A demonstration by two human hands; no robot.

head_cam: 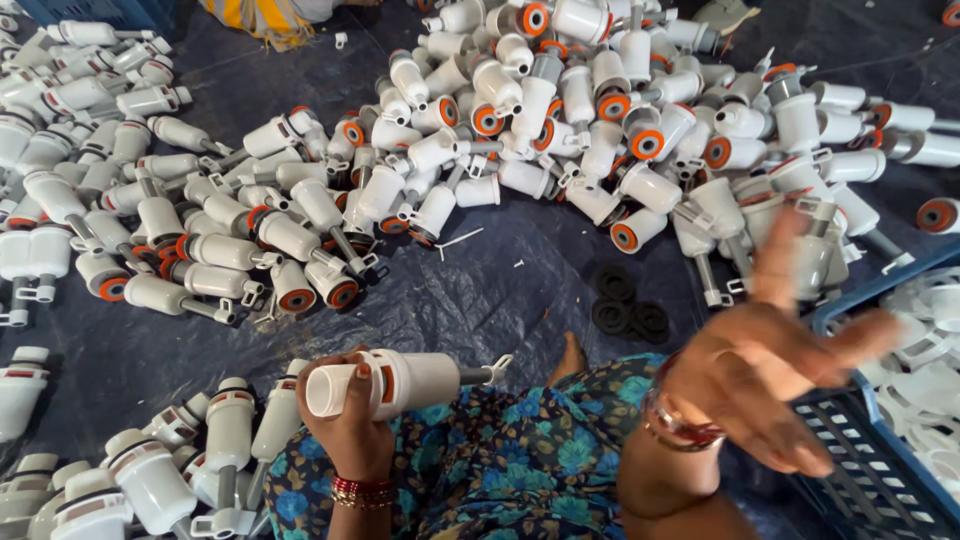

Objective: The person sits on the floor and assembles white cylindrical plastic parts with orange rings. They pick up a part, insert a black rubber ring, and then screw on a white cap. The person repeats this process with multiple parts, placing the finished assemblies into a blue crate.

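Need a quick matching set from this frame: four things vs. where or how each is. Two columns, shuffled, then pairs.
1. left hand
2. right hand
3. black rubber rings
4. blue plastic crate

A. lying on the dark tarp near the foot
B. at the right edge, holding white parts
C. gripping a white plastic cylinder with a grey stem
D. empty, open, blurred above the crate

Pairs: 1-C, 2-D, 3-A, 4-B

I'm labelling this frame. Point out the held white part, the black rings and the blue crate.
White part point(400, 382), head view, on its barrel.
Black rings point(628, 305), head view, on one ring's top face.
Blue crate point(870, 480), head view, on its slotted wall.
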